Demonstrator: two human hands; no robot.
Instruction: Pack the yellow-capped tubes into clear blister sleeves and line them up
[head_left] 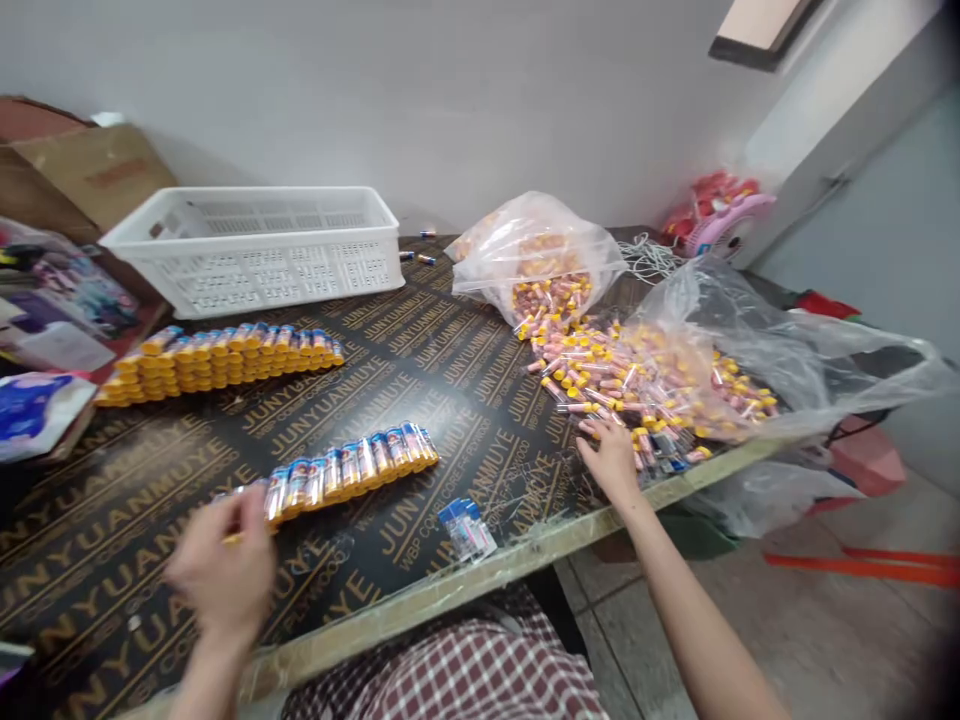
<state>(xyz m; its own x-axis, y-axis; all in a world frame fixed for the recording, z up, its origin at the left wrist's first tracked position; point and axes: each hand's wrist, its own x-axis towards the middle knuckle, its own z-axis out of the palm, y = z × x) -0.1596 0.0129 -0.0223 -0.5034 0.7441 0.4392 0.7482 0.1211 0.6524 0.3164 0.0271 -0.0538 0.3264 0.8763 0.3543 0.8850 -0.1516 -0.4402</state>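
Observation:
My left hand (229,565), blurred, is at the near left end of a row of small tubes (352,470) with blue tops and yellow bases; its fingers are bent, and what they hold is hidden. My right hand (609,462) touches the near edge of a loose pile of pink tubes with yellow caps (600,365); whether a tube is between its fingers is unclear. Between my hands, by the table's front edge, lies a small stack of clear and blue pieces (466,530). A larger stacked block of tubes (217,360) stands at the left.
A white plastic basket (292,262) stands at the back left, near cardboard boxes (97,180). An open plastic bag (536,255) spills tubes at the back. Another clear bag (795,350) covers the pile's right side. A pink fan (727,225) is behind it.

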